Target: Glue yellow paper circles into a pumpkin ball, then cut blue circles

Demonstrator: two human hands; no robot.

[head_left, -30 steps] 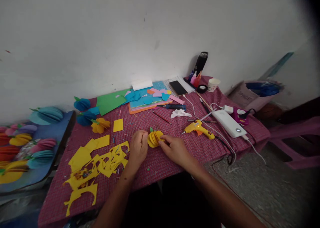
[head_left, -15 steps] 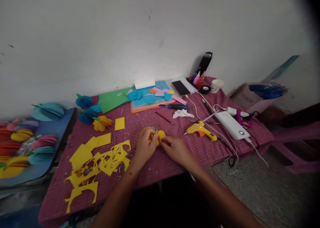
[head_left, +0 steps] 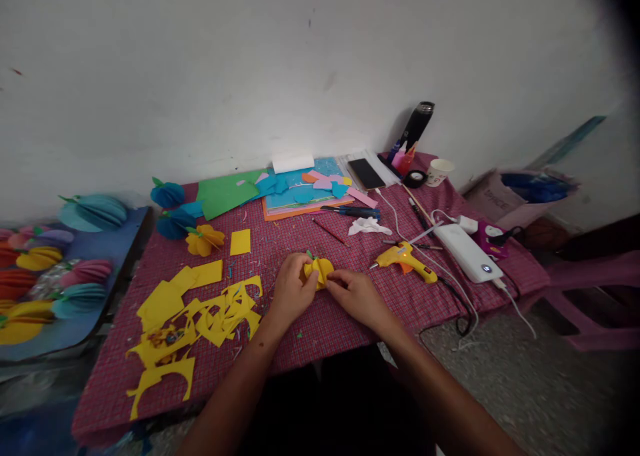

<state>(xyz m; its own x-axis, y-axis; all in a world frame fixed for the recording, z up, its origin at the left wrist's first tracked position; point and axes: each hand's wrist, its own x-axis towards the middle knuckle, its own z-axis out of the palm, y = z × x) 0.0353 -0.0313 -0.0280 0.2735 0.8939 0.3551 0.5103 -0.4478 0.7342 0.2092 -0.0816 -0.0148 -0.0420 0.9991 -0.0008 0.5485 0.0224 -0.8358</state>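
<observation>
A small yellow paper pumpkin point(head_left: 320, 271) with a green tip is held between my two hands, just above the checked tablecloth. My left hand point(head_left: 294, 287) closes on its left side, fingers curled round the folds. On the right edge, the thumb and fingertips of my right hand point(head_left: 356, 297) pinch the yellow paper. Part of the pumpkin is hidden behind the fingers. To the right lies a yellow hot glue gun point(head_left: 406, 261). Cut yellow paper scraps point(head_left: 220, 319) are spread to the left, near a yellow paper square point(head_left: 241, 242).
Finished paper pumpkins point(head_left: 205, 240) stand at the table's left, with more on a blue board point(head_left: 134, 233). Coloured sheets point(head_left: 227, 196), a phone point(head_left: 367, 174), a black flask point(head_left: 419, 123) and a paper cup point(head_left: 440, 172) line the back. A white power bank point(head_left: 467, 253) with cables lies right.
My fingers have shifted slightly around the yellow paper pumpkin, so its front and green tip show more. The whole view has moved a little; the things on the table lie as before.
</observation>
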